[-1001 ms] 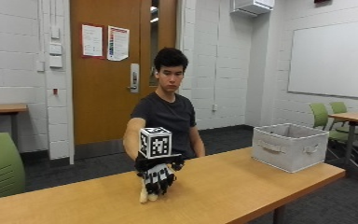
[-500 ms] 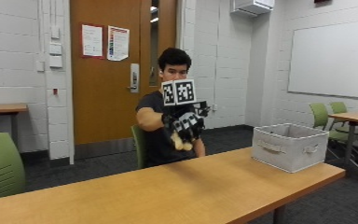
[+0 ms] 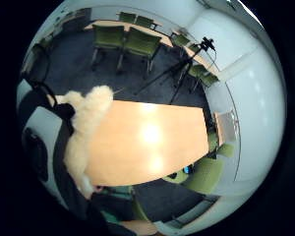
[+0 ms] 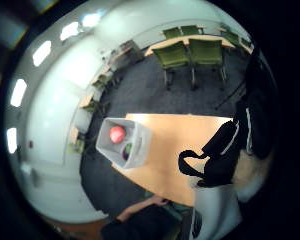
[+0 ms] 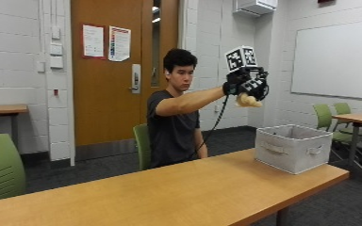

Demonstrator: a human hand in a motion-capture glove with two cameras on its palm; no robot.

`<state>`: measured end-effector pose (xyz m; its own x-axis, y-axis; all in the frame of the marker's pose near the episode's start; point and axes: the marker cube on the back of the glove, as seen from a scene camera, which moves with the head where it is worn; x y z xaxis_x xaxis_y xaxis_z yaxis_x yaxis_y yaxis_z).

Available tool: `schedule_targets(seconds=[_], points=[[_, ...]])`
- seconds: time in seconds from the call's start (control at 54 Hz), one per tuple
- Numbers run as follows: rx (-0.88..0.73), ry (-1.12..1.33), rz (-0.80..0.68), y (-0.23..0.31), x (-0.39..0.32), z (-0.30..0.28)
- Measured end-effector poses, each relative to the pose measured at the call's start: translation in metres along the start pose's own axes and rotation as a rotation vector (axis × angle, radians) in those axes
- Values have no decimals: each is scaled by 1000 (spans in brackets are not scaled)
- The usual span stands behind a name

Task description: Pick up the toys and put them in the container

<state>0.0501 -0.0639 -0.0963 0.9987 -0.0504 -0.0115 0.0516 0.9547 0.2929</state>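
My gloved right hand (image 5: 245, 86) is raised high, about head height, and grips a cream plush toy (image 5: 249, 100) that pokes out below the fingers. The same fluffy toy (image 3: 86, 132) fills the edge of the little finger side palm view, close to the palm. The grey fabric container (image 5: 292, 147) stands on the wooden table (image 5: 168, 193) near its right end, below and to the right of the hand. From above, the container (image 4: 124, 142) holds a red toy (image 4: 117, 133) and a dark toy (image 4: 126, 150).
Green chairs (image 5: 1, 167) stand at the left, and more sit by a second table (image 5: 360, 117) at the right. A tripod (image 3: 187, 61) stands on the floor beyond the table. The person's bare hand (image 4: 157, 201) is at the table's near edge.
The hand has risen from the tabletop with the plush toy and swung to the right, toward the container.
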Motion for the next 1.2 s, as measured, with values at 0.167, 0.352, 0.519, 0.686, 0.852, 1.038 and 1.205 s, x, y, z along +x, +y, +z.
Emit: schedule_targets(seconds=[0.167,0.352,0.519,0.686,0.852,1.038,1.205], points=[[-21,-117,-301,0,-137,-2],[-51,-136,-417,-9,-251,16],[-57,-128,-524,-4,-321,37],[-83,-95,-475,3,-366,58],[-263,-111,-424,9,-374,78],[-319,-96,-411,5,-330,89],[-329,-160,-406,13,-293,73]])
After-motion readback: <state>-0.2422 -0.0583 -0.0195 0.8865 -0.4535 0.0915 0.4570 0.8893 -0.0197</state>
